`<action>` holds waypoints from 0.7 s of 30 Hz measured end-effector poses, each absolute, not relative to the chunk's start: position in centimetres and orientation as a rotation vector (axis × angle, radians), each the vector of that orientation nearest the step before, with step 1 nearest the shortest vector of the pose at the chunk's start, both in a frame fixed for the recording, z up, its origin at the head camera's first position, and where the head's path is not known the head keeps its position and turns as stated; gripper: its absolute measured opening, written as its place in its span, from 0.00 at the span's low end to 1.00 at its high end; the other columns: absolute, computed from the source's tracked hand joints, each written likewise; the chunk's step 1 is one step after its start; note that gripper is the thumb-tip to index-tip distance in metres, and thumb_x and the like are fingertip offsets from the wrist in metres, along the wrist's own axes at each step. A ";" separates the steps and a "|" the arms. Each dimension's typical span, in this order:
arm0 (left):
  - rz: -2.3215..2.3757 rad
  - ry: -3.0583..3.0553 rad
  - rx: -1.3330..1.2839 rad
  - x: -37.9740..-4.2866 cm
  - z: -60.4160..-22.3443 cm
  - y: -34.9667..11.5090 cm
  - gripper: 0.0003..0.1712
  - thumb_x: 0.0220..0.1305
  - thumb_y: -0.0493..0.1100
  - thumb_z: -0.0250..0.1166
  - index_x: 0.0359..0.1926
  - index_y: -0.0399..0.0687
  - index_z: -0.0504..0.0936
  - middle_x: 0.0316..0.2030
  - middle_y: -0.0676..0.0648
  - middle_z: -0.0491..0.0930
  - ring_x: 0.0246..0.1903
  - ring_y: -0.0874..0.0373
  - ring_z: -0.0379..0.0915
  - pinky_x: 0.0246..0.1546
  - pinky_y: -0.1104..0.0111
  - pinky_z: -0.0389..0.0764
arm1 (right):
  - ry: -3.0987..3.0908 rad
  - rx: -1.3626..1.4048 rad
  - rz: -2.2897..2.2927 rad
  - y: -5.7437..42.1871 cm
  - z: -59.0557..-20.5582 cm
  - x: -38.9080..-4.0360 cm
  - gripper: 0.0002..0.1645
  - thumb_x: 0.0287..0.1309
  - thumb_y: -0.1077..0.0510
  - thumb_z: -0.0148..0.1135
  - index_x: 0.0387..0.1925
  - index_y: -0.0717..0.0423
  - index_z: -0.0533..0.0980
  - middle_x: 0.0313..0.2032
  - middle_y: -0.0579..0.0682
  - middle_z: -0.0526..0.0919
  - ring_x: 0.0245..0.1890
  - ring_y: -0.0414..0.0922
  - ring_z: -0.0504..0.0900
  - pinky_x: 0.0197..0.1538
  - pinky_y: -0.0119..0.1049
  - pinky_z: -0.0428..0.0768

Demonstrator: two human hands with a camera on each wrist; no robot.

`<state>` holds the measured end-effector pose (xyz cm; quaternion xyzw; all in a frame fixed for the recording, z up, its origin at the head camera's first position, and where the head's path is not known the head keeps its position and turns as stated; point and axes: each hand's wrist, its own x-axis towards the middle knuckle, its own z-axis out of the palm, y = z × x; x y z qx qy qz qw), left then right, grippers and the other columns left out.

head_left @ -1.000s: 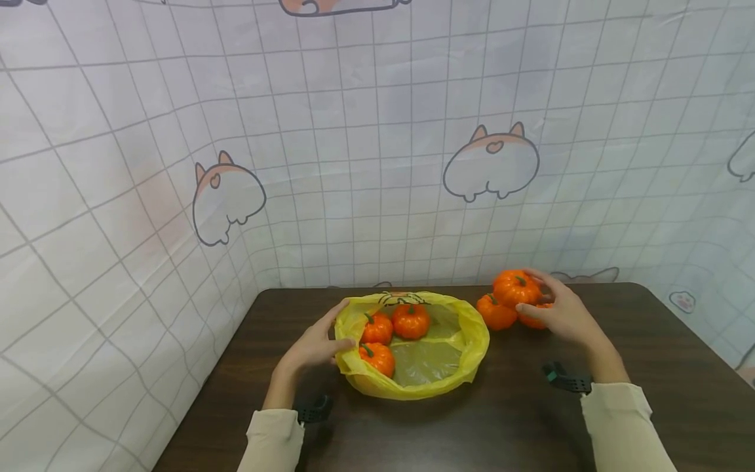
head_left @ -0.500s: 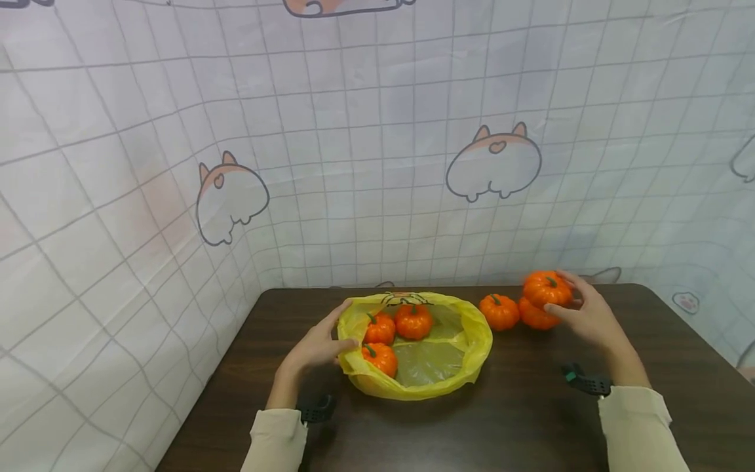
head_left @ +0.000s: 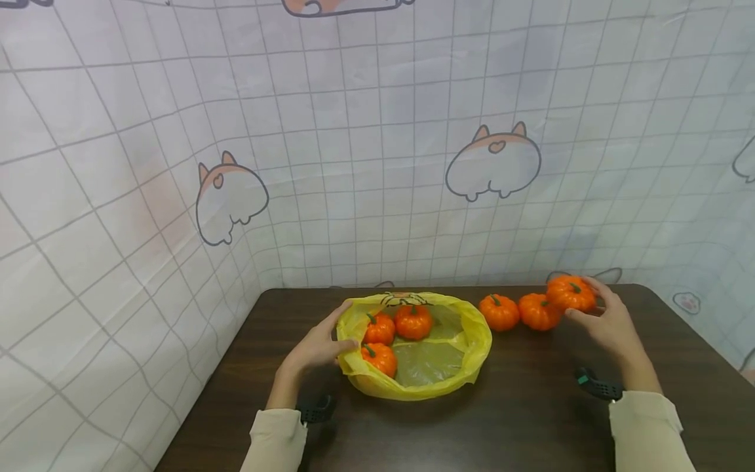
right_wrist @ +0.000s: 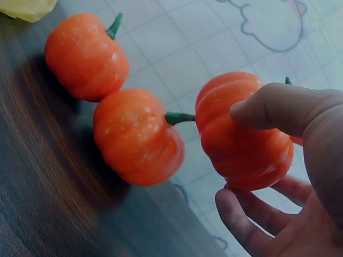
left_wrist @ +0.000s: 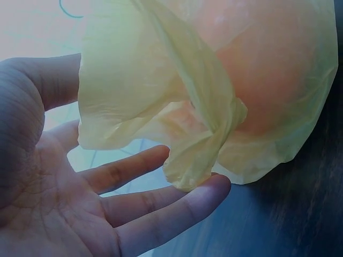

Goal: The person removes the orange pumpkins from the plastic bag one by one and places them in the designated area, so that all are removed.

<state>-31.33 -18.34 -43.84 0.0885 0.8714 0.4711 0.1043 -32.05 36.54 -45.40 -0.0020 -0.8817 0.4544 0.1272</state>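
A yellow plastic bag stands with its mouth spread wide, several small orange pumpkins inside it. At the bag's left rim my left hand holds the plastic, the thumb lying over the edge; in the left wrist view a fold of plastic hides part of the thumb. My right hand grips another pumpkin between thumb and fingers. To the left of that one, two pumpkins sit side by side on the table, near the bag. Whether the gripped pumpkin touches the table, I cannot tell.
The dark wooden table ends at its back edge against a white gridded cloth printed with cartoon animals. The cloth also runs down the left side.
My right hand has carried its pumpkin to the right and slightly down, away from above the two others, uncovering them. The left hand has stayed at the bag.
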 end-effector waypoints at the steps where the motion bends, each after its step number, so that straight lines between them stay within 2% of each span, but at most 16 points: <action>1: 1.391 2.569 0.263 -31.3 -43.8 -18.3 0.49 0.65 0.48 0.69 0.80 0.70 0.54 0.76 0.38 0.60 0.35 0.54 0.78 0.35 0.53 0.85 | -2.559 -0.013 1.322 36.7 -45.5 -32.1 0.50 0.67 0.53 0.66 0.80 0.57 0.50 0.71 0.81 0.52 0.59 0.77 0.67 0.41 0.45 0.80; 3: 1.392 2.568 0.267 -31.4 -43.9 -18.3 0.49 0.65 0.48 0.70 0.80 0.70 0.54 0.76 0.38 0.60 0.36 0.54 0.78 0.35 0.53 0.85 | -2.555 -0.038 1.320 37.0 -45.7 -32.0 0.50 0.68 0.52 0.65 0.80 0.56 0.49 0.72 0.81 0.51 0.59 0.77 0.66 0.41 0.50 0.81; 5: 1.399 2.567 0.267 -31.3 -43.8 -18.3 0.49 0.65 0.48 0.70 0.80 0.70 0.55 0.76 0.38 0.60 0.38 0.54 0.79 0.35 0.53 0.86 | -2.554 -0.057 1.320 37.1 -45.8 -32.0 0.50 0.68 0.51 0.65 0.81 0.55 0.48 0.72 0.81 0.49 0.60 0.78 0.65 0.43 0.59 0.81; 9: 1.404 2.567 0.268 -31.4 -43.8 -18.3 0.49 0.64 0.48 0.70 0.80 0.71 0.55 0.76 0.39 0.60 0.37 0.54 0.79 0.36 0.53 0.86 | -2.555 -0.094 1.318 37.4 -46.0 -31.8 0.50 0.70 0.51 0.63 0.81 0.55 0.46 0.73 0.81 0.47 0.62 0.80 0.61 0.51 0.73 0.74; 15: 1.409 2.560 0.258 -31.3 -43.8 -18.4 0.49 0.65 0.48 0.70 0.80 0.71 0.55 0.76 0.38 0.60 0.34 0.54 0.79 0.34 0.54 0.85 | -2.564 -0.133 1.320 37.7 -46.6 -31.6 0.50 0.71 0.53 0.61 0.81 0.58 0.44 0.73 0.82 0.46 0.66 0.81 0.55 0.59 0.79 0.63; 21: 1.391 2.569 0.253 -31.3 -44.0 -18.3 0.49 0.65 0.48 0.70 0.80 0.72 0.54 0.75 0.37 0.61 0.32 0.54 0.78 0.34 0.53 0.85 | -2.573 -0.117 1.290 38.3 -47.4 -32.0 0.50 0.70 0.56 0.61 0.81 0.62 0.45 0.72 0.82 0.50 0.67 0.80 0.56 0.62 0.78 0.61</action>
